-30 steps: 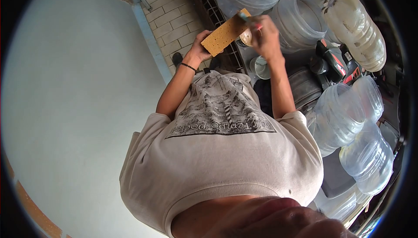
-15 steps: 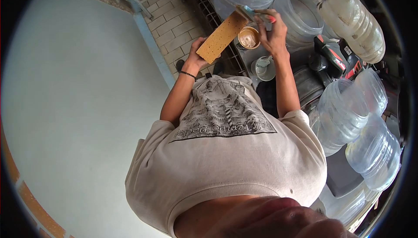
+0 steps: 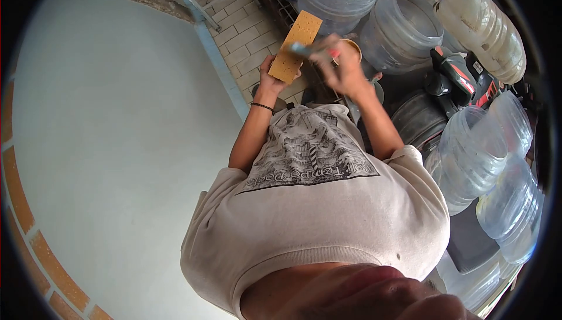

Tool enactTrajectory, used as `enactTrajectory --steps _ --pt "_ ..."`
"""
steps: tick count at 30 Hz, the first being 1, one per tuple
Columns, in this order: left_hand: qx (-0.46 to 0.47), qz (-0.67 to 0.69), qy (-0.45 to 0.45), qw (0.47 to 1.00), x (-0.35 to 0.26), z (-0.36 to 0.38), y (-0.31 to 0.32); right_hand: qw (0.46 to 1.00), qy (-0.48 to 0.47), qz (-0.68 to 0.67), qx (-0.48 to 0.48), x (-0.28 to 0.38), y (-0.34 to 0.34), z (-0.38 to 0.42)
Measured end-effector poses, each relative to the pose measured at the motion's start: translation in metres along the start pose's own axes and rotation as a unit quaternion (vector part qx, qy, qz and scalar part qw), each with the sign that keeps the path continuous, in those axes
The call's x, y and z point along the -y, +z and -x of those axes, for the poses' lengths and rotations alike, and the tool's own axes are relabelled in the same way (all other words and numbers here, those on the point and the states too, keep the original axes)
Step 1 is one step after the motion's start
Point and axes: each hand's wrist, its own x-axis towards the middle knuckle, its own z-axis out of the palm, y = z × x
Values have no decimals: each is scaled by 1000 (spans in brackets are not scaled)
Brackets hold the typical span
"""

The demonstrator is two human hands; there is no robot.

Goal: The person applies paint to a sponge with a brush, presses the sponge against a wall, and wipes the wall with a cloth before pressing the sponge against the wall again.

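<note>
My left hand (image 3: 271, 80) grips the lower end of a flat, yellow-ochre, speckled brick slip (image 3: 304, 26), held tilted with its broad face up. My right hand (image 3: 346, 73), smeared by motion, is closed on what looks like a flat brush (image 3: 298, 48), with a pale blue part near its head and a red handle end. The brush head lies over the middle of the brick slip's face; blur hides whether it touches. Behind my right hand shows the yellowish rim of a small tub (image 3: 355, 45). A grey cup (image 3: 377, 90) is mostly hidden by my right forearm.
Large cut clear plastic bottles (image 3: 404, 24) crowd the right side, with more (image 3: 468, 156) nearer me. A black and red power tool (image 3: 453, 77) lies among them. A pale wall or panel (image 3: 123, 132) fills the left. White floor tiles (image 3: 240, 33) show ahead.
The brush has moved from the brick slip's far end down to its middle. The brick slip stands more steeply in view, and my right hand now covers much of the tub.
</note>
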Motion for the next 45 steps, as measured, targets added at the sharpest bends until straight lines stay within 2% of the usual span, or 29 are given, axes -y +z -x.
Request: enactTrajectory --steps 2,5,8,11,12,14,15,17,18,19,20,22,23,25,26,28,29,32,33,36,37,40,41,44,45 --pt "-2 -11 13 1000 0 3 5 996 23 63 -60 -22 -15 -9" --pt "-3 -16 14 1000 4 4 3 989 -11 145 -2 -48 -20 -15" --pt "-46 -46 40 997 5 2 15 987 -66 120 84 -27 6 -2" --pt "-136 -92 96 982 4 4 27 987 -47 40 146 8 33 20" --pt "-133 -100 108 980 4 6 27 987 -62 9 151 20 35 19" --pt "-126 -118 131 976 3 9 30 992 -53 -27 109 32 32 8" --pt "-157 -58 123 978 4 9 34 994 -70 -22 77 24 29 4" --pt "-116 -4 94 989 2 9 26 996 -81 21 27 6 15 -9" --pt "-94 23 80 992 1 8 23 997 -52 56 6 -6 9 -11" --pt "-87 -19 97 991 3 7 20 996 -33 83 -5 -21 6 -15" --pt "-49 -15 79 996 3 5 14 994 -13 110 -16 -33 5 -16" --pt "27 -8 41 999 2 2 11 990 -42 128 29 -42 12 -9" --pt "-23 -20 69 997 4 -1 9 987 -59 138 50 -46 18 -7" --pt "-124 -44 127 983 18 6 56 992 -61 81 79 -18 39 5" --pt "-145 -72 134 978 11 5 43 991 -68 54 105 -5 45 11" --pt "-55 -187 146 970 -8 6 15 991 -67 4 117 26 47 8" --pt "-60 -188 156 968 -10 6 9 989 -44 -3 141 28 43 10" --pt "-186 -32 135 973 -4 6 36 997 -64 -26 34 0 35 0" --pt "-162 25 126 978 -2 5 39 999 -44 -8 3 -2 29 -9" --pt "-51 6 69 996 -12 -6 2 998 -27 48 0 -22 32 -14" --pt "-191 -38 131 972 2 -4 45 998 -48 23 36 -20 37 -12" --pt "-29 -94 108 989 -11 -9 15 990 -56 -1 131 10 51 1" --pt "-57 -175 138 973 -17 -13 3 991 -36 -13 126 19 49 4" --pt "-150 -119 158 969 -7 -7 41 997 -15 -48 64 17 40 4" --pt "-156 -75 150 973 -8 -10 45 998 -13 -59 34 13 37 3"
